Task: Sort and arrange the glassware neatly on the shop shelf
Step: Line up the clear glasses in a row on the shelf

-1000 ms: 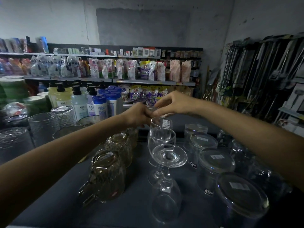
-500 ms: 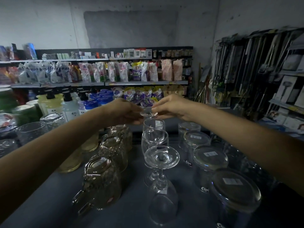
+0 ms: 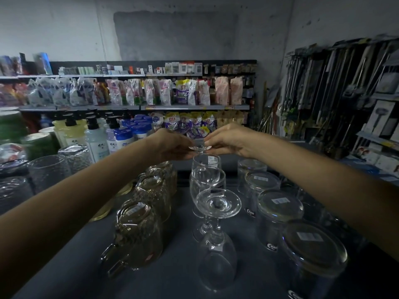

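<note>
A row of clear wine glasses runs down the middle of the dark shelf top. The farthest wine glass stands upside down, its round foot up. My left hand and my right hand pinch that foot from either side. Nearer stand an upright wine glass and an upside-down wine glass. A line of amber patterned mugs stands upside down on the left. Clear tumblers stand upside down in a line on the right.
Textured clear tumblers crowd the left edge. Pump bottles and blue-capped bottles stand behind them. Store shelves with packets fill the back wall, and a rack of long-handled tools stands at the right.
Both hands stay on the foot of the farthest wine glass. The view has shifted slightly; the hands look a little farther apart on the foot.
</note>
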{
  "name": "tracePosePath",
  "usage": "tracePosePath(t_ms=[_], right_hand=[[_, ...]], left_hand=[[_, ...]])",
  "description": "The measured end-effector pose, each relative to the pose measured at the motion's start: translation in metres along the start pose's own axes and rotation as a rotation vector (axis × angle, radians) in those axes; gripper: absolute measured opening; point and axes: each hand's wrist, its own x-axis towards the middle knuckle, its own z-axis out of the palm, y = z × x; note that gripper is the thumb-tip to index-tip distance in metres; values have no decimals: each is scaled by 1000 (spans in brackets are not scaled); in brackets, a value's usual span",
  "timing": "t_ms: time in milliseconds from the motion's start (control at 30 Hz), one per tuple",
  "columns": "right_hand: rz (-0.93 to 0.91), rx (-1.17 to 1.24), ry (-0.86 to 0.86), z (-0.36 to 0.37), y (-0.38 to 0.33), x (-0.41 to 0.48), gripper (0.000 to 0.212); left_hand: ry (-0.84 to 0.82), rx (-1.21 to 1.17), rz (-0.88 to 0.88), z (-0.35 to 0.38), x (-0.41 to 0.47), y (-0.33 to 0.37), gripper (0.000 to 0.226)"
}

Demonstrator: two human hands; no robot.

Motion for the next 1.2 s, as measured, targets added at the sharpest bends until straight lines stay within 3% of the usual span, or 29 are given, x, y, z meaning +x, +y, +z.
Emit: tracePosePath(t_ms=[200, 300, 533, 1133, 1200], right_hand=[[-277, -418, -12, -8, -2, 0, 24], [-480, -728, -25, -12, -4, 0, 17], [-557, -776, -83, -16, -3, -2, 17], [-583, -781, -21, -18, 4, -2, 17], [-611, -777, 45, -19, 2, -8, 16]], left_hand=[[-3, 778, 517, -11, -4, 4, 21], [-48, 998, 667, -14, -6, 7, 19], [-110, 997, 751, -18, -4, 1, 28], [-18, 958, 683, -7, -4, -3, 28], [-14, 931, 674, -9, -10, 0, 32]])
